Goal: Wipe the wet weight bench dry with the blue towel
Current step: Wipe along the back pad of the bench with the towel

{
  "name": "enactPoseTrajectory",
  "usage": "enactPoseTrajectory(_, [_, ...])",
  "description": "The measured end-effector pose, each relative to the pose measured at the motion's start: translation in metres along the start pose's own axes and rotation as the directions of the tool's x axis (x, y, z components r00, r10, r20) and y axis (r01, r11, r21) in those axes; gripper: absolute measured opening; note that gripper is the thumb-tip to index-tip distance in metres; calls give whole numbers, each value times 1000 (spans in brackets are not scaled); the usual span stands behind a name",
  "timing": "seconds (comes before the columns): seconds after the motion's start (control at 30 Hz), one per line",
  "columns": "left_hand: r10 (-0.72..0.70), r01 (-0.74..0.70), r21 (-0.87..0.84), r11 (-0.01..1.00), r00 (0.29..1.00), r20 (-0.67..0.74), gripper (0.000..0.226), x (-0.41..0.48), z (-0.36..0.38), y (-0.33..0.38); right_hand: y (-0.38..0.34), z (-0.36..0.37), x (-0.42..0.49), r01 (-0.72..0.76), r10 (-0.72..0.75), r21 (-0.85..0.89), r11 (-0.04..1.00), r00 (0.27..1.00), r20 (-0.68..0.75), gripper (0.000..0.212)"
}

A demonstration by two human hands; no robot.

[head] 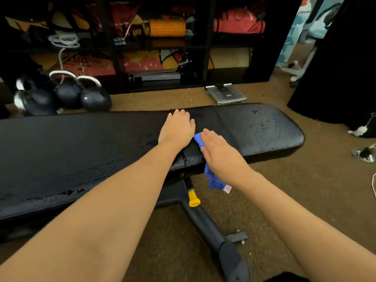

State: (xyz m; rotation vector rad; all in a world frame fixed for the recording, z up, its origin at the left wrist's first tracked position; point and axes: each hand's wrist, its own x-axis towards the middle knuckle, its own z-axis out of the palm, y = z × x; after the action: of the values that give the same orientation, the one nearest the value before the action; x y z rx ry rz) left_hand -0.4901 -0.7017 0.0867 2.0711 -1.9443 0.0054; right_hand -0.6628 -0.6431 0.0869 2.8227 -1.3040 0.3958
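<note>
A long black padded weight bench (71,149) runs across the view, with water drops on its right seat pad (264,127) and along its near edge. My left hand (178,127) lies flat, palm down, on the bench's middle, fingers curled over the far edge. Just right of it, my right hand (220,152) presses the blue towel (213,180) against the bench near the gap between the pads. One towel end sticks out by my fingers, and the rest hangs off the near edge with a small tag.
The bench's black leg (213,226) with a yellow knob (193,199) reaches toward me over brown carpet. Three kettlebells (67,94) stand behind the bench at left, before a dark shelf unit. A scale (225,95) lies behind the bench at right.
</note>
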Motion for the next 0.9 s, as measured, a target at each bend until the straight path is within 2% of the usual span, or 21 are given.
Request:
enactPoseTrajectory(0.13, [33, -38, 37, 999, 992, 126, 53, 13, 4, -5, 22, 8, 59, -35, 40, -80, 996, 997, 59, 43])
enactPoseTrajectory(0.2, [19, -28, 50, 998, 984, 175, 52, 22, 8, -8, 41, 15, 101, -115, 117, -19, 993, 982, 148, 41])
enactPoseTrajectory(0.27, [2, -10, 46, 999, 987, 158, 52, 26, 10, -8, 57, 17, 137, -201, 193, 18, 979, 959, 205, 40])
enactPoseTrajectory(0.37, [-30, 30, 1, 1000, 997, 77, 52, 21, 13, -6, 64, 17, 162, -190, 200, -75, 979, 962, 186, 42])
enactPoseTrajectory(0.5, [-25, 25, 0, 1000, 999, 34, 50, 16, 10, -3, 51, 7, 138, -198, 196, 7, 980, 977, 89, 36])
enactPoseTrajectory(0.6, [-26, 26, 7, 1000, 999, 37, 51, 14, 9, 0, 40, -1, 73, -86, 75, 104, 991, 992, 104, 41])
enactPoseTrajectory(0.7, [-18, 18, 23, 1000, 1000, 4, 51, 13, 10, 0, 32, 5, 8, -71, 73, 196, 978, 997, -3, 47])
enactPoseTrajectory(0.8, [-17, 17, 40, 999, 1000, -2, 51, 13, 11, 0, 44, 10, 8, -133, 135, 115, 984, 991, -10, 47])
enactPoseTrajectory(0.9, [-29, 28, 50, 998, 1000, 2, 52, 14, 12, 0, 64, 14, 55, -141, 139, 46, 989, 989, 42, 45])
